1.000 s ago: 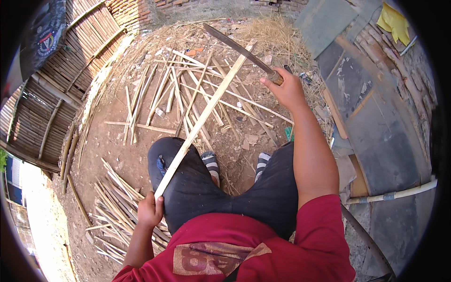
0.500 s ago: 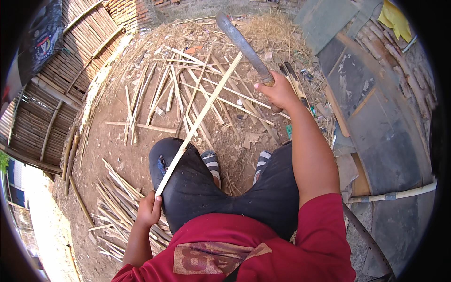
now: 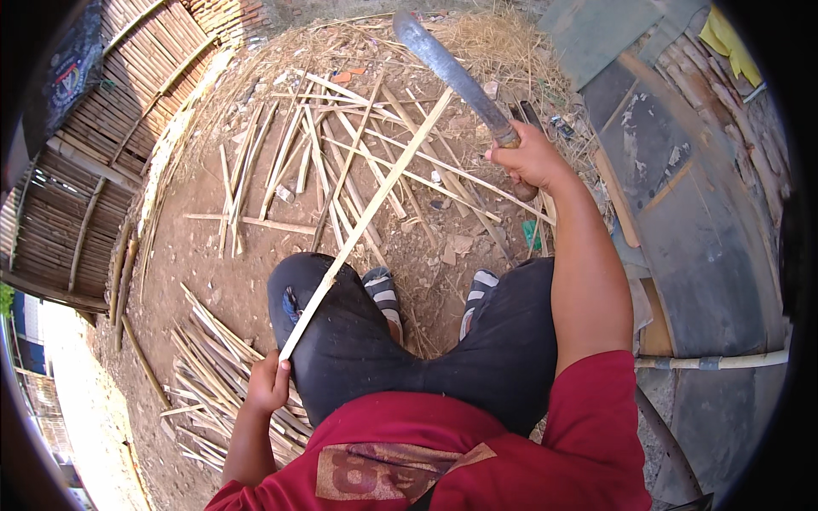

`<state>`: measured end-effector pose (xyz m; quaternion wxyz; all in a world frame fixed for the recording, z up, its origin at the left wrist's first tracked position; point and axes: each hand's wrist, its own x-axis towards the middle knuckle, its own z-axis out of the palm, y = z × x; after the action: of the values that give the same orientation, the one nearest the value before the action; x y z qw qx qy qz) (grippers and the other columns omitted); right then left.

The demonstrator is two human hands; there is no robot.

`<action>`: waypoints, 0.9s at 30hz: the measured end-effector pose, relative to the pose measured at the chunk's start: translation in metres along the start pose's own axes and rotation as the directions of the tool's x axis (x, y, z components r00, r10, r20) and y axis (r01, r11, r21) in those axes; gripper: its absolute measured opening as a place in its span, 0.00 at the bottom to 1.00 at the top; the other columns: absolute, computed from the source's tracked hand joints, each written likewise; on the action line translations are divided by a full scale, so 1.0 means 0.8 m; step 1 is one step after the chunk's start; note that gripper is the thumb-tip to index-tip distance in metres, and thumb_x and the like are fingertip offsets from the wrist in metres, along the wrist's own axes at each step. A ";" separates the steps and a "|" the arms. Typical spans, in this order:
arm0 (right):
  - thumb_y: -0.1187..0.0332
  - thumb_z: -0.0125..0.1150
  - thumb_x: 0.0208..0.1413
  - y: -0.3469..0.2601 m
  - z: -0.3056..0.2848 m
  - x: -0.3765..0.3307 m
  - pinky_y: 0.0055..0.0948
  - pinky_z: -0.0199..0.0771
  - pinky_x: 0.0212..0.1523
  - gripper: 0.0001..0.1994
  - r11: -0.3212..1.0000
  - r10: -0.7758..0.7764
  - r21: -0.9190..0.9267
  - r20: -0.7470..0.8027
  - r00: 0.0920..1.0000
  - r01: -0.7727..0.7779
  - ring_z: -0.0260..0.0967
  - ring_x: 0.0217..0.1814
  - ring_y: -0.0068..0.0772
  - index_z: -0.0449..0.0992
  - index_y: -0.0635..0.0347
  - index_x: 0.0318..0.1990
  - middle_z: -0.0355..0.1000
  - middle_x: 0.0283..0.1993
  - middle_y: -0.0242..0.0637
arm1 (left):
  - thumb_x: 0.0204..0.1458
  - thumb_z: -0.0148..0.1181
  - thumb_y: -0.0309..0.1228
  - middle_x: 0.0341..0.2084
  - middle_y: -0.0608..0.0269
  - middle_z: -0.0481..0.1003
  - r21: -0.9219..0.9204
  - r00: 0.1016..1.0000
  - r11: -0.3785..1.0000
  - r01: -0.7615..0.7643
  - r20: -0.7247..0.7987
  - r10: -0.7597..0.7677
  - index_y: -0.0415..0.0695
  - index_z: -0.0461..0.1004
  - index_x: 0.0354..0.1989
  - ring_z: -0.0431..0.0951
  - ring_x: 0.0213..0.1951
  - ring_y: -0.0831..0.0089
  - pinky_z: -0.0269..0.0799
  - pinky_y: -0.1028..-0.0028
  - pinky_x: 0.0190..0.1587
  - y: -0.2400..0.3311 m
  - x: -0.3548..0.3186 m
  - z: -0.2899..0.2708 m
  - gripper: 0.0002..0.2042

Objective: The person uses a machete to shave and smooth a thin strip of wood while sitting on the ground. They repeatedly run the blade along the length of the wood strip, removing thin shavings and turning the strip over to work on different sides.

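Observation:
My left hand is closed on the near end of a long pale bamboo strip. The strip slants up and away to the right, passing over my left thigh. My right hand, out in front on the right, grips the wooden handle of a machete with a dark, curved blade. The blade points up and to the left, its lower part close to the strip's far end; whether they touch I cannot tell.
Loose bamboo strips lie scattered on the dirt ahead of my feet. A heap of split strips is beside my left leg. Dark boards lean along the right, and a bamboo-slat wall stands at the left.
My right hand and the machete have shifted a little to the right. The strip's far end has moved slightly right and up, while my left hand keeps its hold almost in place.

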<state>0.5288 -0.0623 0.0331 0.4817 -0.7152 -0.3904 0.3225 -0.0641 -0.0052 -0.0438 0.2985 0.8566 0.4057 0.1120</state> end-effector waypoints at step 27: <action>0.73 0.68 0.54 -0.008 0.009 -0.009 0.23 0.60 0.18 0.11 0.984 0.105 -0.164 0.214 0.971 -0.070 0.61 0.17 0.17 0.71 0.60 0.41 0.66 0.22 0.25 | 0.68 0.49 0.41 0.15 0.45 0.67 -0.040 1.000 0.999 0.020 0.019 -0.020 0.37 0.67 0.27 0.71 0.19 0.45 0.65 0.57 0.25 -0.007 -0.001 -0.007 0.20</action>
<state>0.5173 -0.0639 0.0377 0.3632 -0.7267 -0.4336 0.3898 -0.0708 -0.0008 -0.0426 0.3205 0.8474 0.4091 0.1090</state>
